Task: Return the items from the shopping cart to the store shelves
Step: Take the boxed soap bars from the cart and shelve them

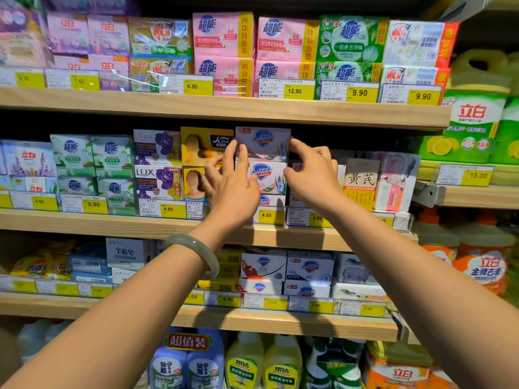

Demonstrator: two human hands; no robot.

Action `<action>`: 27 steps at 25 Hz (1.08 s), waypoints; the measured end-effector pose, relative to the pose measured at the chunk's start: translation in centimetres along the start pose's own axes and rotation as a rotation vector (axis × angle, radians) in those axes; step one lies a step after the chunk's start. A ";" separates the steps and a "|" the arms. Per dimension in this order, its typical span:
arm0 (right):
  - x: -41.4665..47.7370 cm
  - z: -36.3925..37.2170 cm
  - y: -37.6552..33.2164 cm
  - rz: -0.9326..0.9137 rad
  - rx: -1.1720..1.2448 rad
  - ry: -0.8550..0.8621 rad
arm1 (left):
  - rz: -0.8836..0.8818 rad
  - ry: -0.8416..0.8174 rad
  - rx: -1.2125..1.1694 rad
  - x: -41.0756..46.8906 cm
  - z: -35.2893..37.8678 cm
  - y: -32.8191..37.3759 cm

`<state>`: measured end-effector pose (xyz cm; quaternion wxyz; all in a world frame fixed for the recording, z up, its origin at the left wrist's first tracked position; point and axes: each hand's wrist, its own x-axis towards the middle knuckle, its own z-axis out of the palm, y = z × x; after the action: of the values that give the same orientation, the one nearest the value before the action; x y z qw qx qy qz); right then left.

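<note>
Shop aisle, wooden shelves, stacked boxed soaps, yellow price tags

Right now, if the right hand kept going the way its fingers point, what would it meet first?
The top soap box. The right hand points up and left at its right edge and seems to touch it, though depth is hard to judge.

Bare forearms; smooth rounded bangle, pale grey-green, slightly translucent, one piece, on wrist below left hand; both arms sleeveless in view
</note>
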<state>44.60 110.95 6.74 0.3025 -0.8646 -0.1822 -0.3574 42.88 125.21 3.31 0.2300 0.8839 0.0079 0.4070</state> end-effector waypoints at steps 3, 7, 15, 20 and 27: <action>0.1 0.1 -0.1 -0.001 -0.023 -0.014 | 0.002 -0.010 0.013 0.0 0.1 -0.3; -0.8 -0.1 0.0 0.022 0.005 0.004 | 0.036 0.008 -0.026 -0.6 0.2 -0.4; -9.7 -2.0 6.4 0.157 0.039 0.076 | 0.246 -0.123 -0.308 -9.4 5.4 2.8; -18.7 -6.8 13.6 0.415 -0.066 -0.150 | 0.413 -0.631 -0.481 -15.2 9.8 8.1; -31.9 -20.6 25.2 0.724 -0.119 -0.452 | 0.314 -1.108 -0.712 -25.2 15.1 23.6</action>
<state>25.87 75.40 -14.82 0.3107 -0.9452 0.0923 -0.0396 32.89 92.98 -13.51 0.4154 0.8231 -0.3743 -0.0998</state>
